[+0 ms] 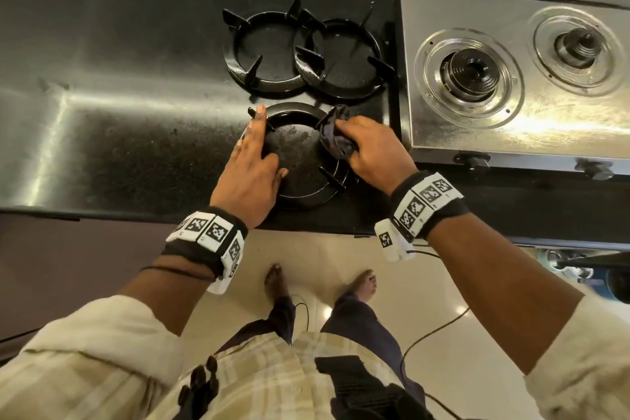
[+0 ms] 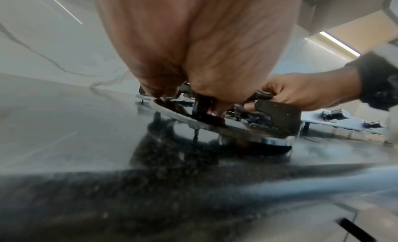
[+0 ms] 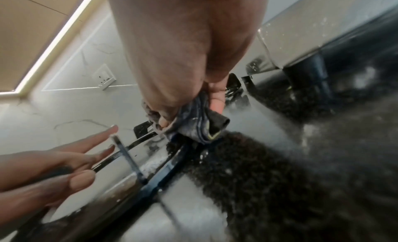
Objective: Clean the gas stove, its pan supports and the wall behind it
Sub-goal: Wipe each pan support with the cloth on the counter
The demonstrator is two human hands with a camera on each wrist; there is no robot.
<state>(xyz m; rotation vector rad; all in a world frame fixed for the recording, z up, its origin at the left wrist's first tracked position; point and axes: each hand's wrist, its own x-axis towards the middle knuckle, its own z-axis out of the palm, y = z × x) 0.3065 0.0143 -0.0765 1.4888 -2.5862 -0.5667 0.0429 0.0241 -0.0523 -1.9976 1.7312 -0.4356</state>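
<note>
Flat on the near support point(image 1: 300, 160) on the counter point(image 1: 102, 133), left hand point(image 1: 250, 174) steadies it while right hand point(image 1: 370, 150) grips a cloth point(image 1: 335, 133), wiping its rim; likely next, its prongs.

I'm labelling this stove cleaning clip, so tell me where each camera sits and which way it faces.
Head: looks down over the counter; shows both forearms, left hand, right hand, feet.
Left wrist: low along the left hand, facing the pan support and wall.
Right wrist: low along the right hand, facing the cloth; left fingers show.
Shared: all three show the nearest pan support and both hands.
</note>
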